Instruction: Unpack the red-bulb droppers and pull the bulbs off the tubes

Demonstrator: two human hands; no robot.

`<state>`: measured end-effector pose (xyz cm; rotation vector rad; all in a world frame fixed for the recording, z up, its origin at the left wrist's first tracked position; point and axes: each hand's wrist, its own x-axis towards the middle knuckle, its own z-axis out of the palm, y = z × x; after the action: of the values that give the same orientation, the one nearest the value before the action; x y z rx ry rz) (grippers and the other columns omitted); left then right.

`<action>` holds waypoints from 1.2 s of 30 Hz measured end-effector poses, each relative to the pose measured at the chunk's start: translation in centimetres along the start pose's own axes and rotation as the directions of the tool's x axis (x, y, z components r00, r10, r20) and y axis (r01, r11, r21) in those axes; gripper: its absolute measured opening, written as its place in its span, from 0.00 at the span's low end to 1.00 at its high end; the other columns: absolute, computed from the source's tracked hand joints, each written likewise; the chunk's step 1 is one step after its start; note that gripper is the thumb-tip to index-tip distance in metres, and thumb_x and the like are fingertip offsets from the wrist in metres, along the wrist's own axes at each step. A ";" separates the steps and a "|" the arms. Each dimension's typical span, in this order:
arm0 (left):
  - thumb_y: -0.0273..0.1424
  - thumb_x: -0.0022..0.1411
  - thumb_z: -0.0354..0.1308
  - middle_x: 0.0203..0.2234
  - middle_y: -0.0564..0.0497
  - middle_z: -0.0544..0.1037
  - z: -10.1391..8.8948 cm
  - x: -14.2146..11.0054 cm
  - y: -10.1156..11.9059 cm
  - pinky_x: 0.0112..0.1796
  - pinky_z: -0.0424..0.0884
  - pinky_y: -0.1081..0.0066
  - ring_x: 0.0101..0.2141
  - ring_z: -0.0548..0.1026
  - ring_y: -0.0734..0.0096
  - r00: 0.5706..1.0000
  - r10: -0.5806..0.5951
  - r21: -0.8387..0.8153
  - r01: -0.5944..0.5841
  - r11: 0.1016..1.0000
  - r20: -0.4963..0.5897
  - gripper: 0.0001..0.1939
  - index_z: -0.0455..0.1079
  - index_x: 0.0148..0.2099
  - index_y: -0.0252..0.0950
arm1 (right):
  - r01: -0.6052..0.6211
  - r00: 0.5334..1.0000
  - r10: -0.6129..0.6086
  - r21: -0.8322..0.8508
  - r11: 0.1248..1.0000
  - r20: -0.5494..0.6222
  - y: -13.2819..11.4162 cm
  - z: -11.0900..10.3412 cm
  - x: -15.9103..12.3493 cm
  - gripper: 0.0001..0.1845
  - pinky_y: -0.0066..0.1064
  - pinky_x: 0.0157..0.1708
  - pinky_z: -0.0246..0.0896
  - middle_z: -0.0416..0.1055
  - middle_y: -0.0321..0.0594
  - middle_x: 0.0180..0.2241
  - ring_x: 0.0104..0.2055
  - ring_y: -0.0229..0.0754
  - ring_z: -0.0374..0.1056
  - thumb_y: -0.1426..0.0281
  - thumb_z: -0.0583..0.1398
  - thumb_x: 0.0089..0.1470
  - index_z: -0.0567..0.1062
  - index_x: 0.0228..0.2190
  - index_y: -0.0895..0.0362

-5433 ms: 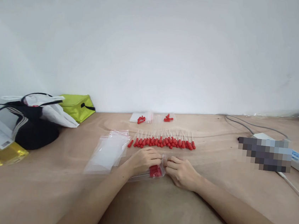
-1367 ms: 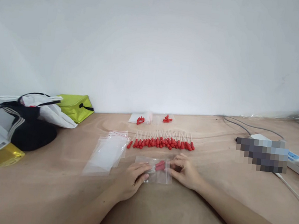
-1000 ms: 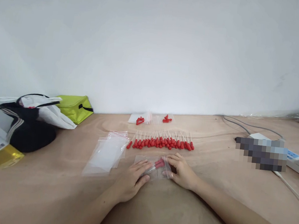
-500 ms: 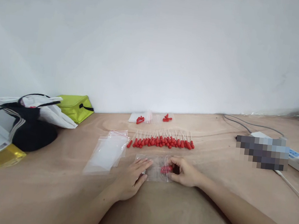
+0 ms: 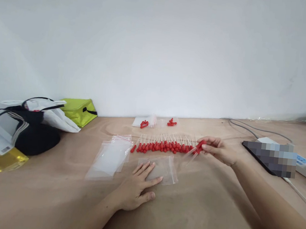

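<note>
The left hand (image 5: 135, 189) lies low on the brown table (image 5: 186, 212), with its fingers spread wide. Its fingertips rest on the near and left part of a flat, clear zip bag (image 5: 162, 166). The zip end of that bag points to the right.

The right hand (image 5: 218, 150) is up at the right end of a long row of red-ended tubes (image 5: 163, 145). Its thumb and fingers pinch a small red-ended bunch (image 5: 200, 145) by the red ends. The thin, clear stems of the bunch slant down and to the left. They are a bit blurry, so I can't tell how many there are.

In the row, the red ends face the person and the thin stems point to the wall (image 5: 159, 49). To the left of the zip bag lies a pile of clear bags (image 5: 110, 157), well apart from the right hand. Behind the row, near the wall, sit two small heaps of red bits, a left heap (image 5: 144, 123) and a right heap (image 5: 172, 122), with clear bags around them.

Far left are a black bag (image 5: 37, 138) and a bright green bag (image 5: 77, 110). Far right is a flat black thing (image 5: 271, 158).
</note>
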<state>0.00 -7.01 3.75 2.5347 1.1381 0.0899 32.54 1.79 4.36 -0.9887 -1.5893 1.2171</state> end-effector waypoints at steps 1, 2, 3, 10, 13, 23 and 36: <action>0.43 0.60 0.46 0.61 0.52 0.46 0.0 0.0 0.0 0.54 0.42 0.46 0.59 0.42 0.53 1.000 -0.009 -0.006 0.009 1.000 -0.021 0.23 0.53 0.57 0.52 | 0.055 0.994 -0.058 -0.028 0.998 -0.097 -0.1 -0.5 0.2 0.18 0.32 0.30 0.66 0.73 0.40 0.29 0.28 0.38 0.69 0.58 0.62 0.41 0.73 0.33 0.56; 0.42 0.60 0.46 0.60 0.52 0.48 0.1 0.1 0.0 0.54 0.44 0.47 0.59 0.44 0.53 0.997 -0.033 -0.015 0.033 0.999 -0.064 0.21 0.56 0.56 0.51 | 0.113 0.975 -0.124 -0.070 0.991 -0.186 -0.1 -0.9 0.3 0.18 0.34 0.33 0.67 0.73 0.41 0.31 0.31 0.39 0.69 0.58 0.62 0.41 0.73 0.34 0.56; 0.40 0.61 0.44 0.59 0.51 0.52 0.2 0.2 -0.2 0.54 0.46 0.49 0.59 0.46 0.54 0.988 -0.075 -0.030 0.072 0.997 -0.134 0.19 0.59 0.55 0.49 | 0.162 0.946 -0.191 -0.131 0.978 -0.261 0.0 -1.0 0.5 0.18 0.36 0.35 0.66 0.73 0.42 0.33 0.34 0.41 0.70 0.58 0.61 0.42 0.73 0.35 0.55; 0.35 0.59 0.47 0.42 0.47 0.69 1.3 0.6 -1.7 0.48 0.63 0.60 0.45 0.66 0.63 0.757 -0.413 -0.164 0.385 0.908 -0.507 0.15 0.65 0.46 0.38 | 0.286 0.818 -0.536 -0.661 0.693 -0.209 3.4 1.7 1.1 0.12 0.39 0.42 0.64 0.71 0.43 0.37 0.40 0.43 0.68 0.64 0.53 0.51 0.74 0.35 0.53; 0.35 0.58 0.49 0.44 0.47 0.68 1.5 0.8 -2.0 0.49 0.61 0.59 0.47 0.64 0.62 0.778 -0.407 -0.140 0.390 0.910 -0.478 0.17 0.62 0.49 0.37 | 0.300 0.831 -0.542 -0.721 0.625 -0.123 4.7 2.6 1.0 0.14 0.39 0.42 0.64 0.71 0.44 0.37 0.40 0.43 0.68 0.65 0.51 0.53 0.74 0.36 0.54; 0.34 0.57 0.49 0.51 0.45 0.64 1.5 1.4 -2.8 0.52 0.57 0.58 0.52 0.60 0.61 0.855 -0.322 -0.133 0.293 0.947 -0.407 0.22 0.56 0.54 0.36 | 0.295 0.878 -0.478 -0.782 0.549 -0.003 5.5 2.7 1.0 0.15 0.37 0.43 0.62 0.68 0.47 0.40 0.41 0.44 0.66 0.66 0.53 0.51 0.72 0.39 0.58; 0.38 0.54 0.53 0.44 0.46 0.66 0.9 1.7 -2.9 0.48 0.61 0.60 0.47 0.64 0.61 0.797 -0.384 -0.164 0.349 0.923 -0.466 0.18 0.64 0.47 0.37 | 0.225 0.904 -0.426 -0.867 0.445 0.016 4.9 2.7 0.4 0.24 0.40 0.42 0.53 0.67 0.46 0.42 0.45 0.46 0.62 0.53 0.55 0.48 0.70 0.42 0.55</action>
<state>-0.79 -4.25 1.73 2.2311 1.7653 0.6965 30.26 2.41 -0.76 -1.2464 -2.1168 -0.0679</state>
